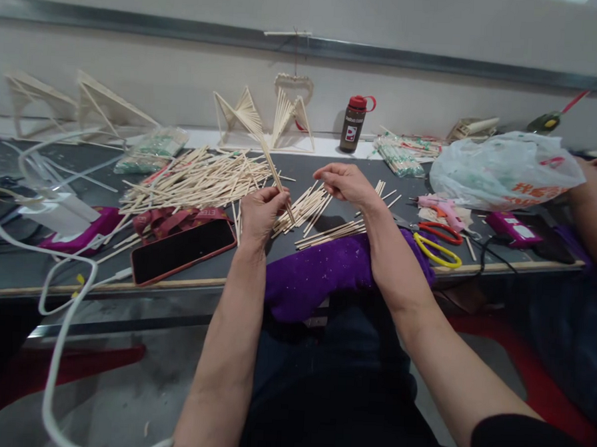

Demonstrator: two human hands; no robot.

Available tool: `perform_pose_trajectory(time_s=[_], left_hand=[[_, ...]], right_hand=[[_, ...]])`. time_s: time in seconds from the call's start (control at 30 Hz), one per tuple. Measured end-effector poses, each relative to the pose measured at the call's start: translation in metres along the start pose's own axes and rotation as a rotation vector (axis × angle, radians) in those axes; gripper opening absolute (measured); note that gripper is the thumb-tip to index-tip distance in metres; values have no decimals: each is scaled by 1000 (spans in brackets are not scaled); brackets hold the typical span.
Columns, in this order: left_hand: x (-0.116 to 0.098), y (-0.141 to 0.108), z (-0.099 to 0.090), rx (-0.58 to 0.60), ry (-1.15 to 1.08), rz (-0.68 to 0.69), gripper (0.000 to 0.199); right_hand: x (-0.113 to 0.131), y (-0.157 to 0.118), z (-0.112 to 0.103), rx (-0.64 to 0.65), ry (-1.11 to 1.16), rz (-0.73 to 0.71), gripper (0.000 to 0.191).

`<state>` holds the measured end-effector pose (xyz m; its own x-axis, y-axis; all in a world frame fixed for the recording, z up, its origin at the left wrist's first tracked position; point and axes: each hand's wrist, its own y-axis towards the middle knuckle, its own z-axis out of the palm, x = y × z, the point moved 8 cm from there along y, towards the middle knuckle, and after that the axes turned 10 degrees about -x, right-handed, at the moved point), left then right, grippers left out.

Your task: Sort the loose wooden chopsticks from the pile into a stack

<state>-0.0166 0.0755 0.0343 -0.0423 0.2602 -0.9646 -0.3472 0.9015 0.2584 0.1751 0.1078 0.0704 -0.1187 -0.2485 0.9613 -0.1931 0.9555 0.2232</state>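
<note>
My left hand (262, 211) pinches a few thin wooden sticks (271, 165) between thumb and fingers; they stand tilted, their upper ends leaning left. To its right, my right hand (348, 183) hovers above the table with curled fingers; whether anything is between the fingertips I cannot make out. Beneath and between the hands lies a small loose group of wooden sticks (309, 207). Further left spreads a large heap of wooden sticks (205, 178). Under my right forearm a purple cloth (321, 268) drapes over the table edge.
Stick models (239, 117) stand along the wall beside a red-capped bottle (352, 125). A phone (184, 251) and white cable (62, 331) lie left. At right are yellow-handled scissors (437, 251), a pink glue gun (444, 211), a plastic bag (501, 171) and another person's arm (594, 212).
</note>
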Motion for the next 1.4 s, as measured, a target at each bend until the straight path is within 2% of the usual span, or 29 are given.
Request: perform_pose_trajectory(time_s=[0.1,0.17,0.27,0.37,0.47,0.57,0.7,0.83,0.9,1.0,1.2,1.3,1.4], left_hand=[[1,3,-3,-34,-12,26,20],[1,4,-6,-61,-24,37,19],[-1,4,-9,-93,-44,46,17],[-2,5,-11,-106,-51,64,15],[-1,7,-13,-123,-65,70,14],[1,9,-15,-138,-86,61,12],[1,9,-16,-153,-124,54,12],[-2,8,-18,-184,-136,47,10],[-4,7,-19,-196,-137,45,10],[-6,7,-20,-202,-135,46,11],[-5,8,-22,-209,-151,44,11],[-2,9,-23,-220,-160,40,12],[-1,10,-23,-220,-170,40,12]], right_hand=[[-9,2,-15,-57,-76,38,13],[-18,3,-15,-36,-163,60,18],[-28,4,-2,39,-378,46,29],[-31,2,17,128,-725,-31,34],[-29,-3,34,251,-1012,-120,31],[-28,-10,38,331,-1159,-141,25],[-28,-10,34,307,-1174,-143,21],[-30,-1,37,208,-1121,-196,33],[-34,1,42,233,-1121,-209,38],[-34,-5,49,313,-1119,-206,33],[-22,-17,41,323,-1112,-162,23],[-25,-19,39,362,-1102,-129,20],[-27,-17,33,336,-1089,-110,19]])
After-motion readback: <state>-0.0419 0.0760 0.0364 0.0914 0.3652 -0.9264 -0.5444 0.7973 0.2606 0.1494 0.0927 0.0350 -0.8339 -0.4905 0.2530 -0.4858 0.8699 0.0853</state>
